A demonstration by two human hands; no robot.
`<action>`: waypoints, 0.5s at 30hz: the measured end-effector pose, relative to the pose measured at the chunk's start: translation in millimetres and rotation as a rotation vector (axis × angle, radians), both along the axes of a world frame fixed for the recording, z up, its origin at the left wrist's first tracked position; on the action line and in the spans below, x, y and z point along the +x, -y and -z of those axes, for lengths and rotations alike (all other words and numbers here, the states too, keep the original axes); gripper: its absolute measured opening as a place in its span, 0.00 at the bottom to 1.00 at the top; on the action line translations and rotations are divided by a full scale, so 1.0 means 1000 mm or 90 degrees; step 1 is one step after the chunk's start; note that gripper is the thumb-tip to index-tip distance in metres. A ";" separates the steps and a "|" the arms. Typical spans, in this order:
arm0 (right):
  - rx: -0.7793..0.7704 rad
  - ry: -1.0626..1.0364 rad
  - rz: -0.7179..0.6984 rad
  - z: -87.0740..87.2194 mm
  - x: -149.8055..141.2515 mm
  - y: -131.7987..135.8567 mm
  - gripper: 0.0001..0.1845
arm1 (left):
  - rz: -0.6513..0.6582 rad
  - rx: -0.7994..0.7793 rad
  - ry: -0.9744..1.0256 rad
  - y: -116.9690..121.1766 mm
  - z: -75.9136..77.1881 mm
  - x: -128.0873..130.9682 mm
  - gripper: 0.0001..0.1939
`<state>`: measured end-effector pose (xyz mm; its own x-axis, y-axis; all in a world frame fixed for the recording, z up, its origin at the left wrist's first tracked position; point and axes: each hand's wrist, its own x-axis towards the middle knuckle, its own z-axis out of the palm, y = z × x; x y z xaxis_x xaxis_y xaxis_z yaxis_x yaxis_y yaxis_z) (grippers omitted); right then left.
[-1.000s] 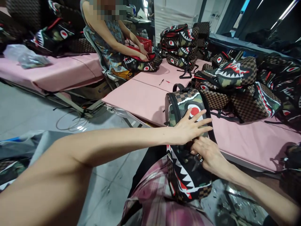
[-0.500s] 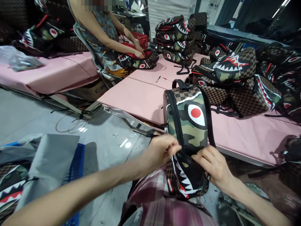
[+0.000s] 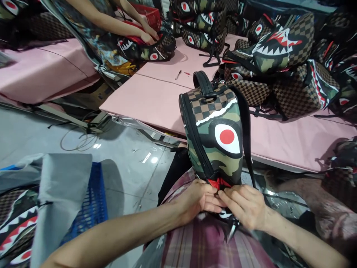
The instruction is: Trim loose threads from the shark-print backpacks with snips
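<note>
A backpack (image 3: 214, 137) with a camouflage side, a red-and-white eye print and a brown check top leans upright between my lap and the table edge. Its top handle (image 3: 205, 83) points away from me. At the lower part of the bag, my left hand (image 3: 205, 199) and my right hand (image 3: 245, 204) meet, fingers closed on the edge of an opening. Red lining (image 3: 219, 183) shows just above the fingertips. Below my right hand a shiny pointed metal piece (image 3: 232, 230) sticks out; its kind is unclear. The bag's bottom is mostly hidden by my hands.
Similar backpacks (image 3: 279, 52) are heaped on the pink table (image 3: 145, 93), with a pen (image 3: 178, 74) lying there. Across it, another person's hands (image 3: 149, 35) work in a bag near a red crate (image 3: 147, 15). A blue crate (image 3: 89, 204) with grey cloth stands at left.
My left hand has come down against my right hand at the bag's opening. The bag tilts more toward the table, and red lining now shows. My view has dipped downward.
</note>
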<state>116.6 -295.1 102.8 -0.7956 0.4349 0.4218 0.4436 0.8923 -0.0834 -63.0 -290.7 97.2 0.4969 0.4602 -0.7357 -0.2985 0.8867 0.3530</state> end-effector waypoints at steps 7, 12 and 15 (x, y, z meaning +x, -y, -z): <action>-0.234 -0.101 -0.005 -0.005 0.035 -0.005 0.17 | -0.025 0.000 -0.017 0.001 -0.008 0.013 0.08; -0.434 -0.214 0.058 0.003 0.063 0.008 0.18 | -0.022 0.006 -0.038 0.001 -0.007 0.021 0.06; -0.430 -0.300 0.226 0.003 0.071 0.015 0.13 | -0.004 0.014 -0.052 0.000 -0.007 0.024 0.05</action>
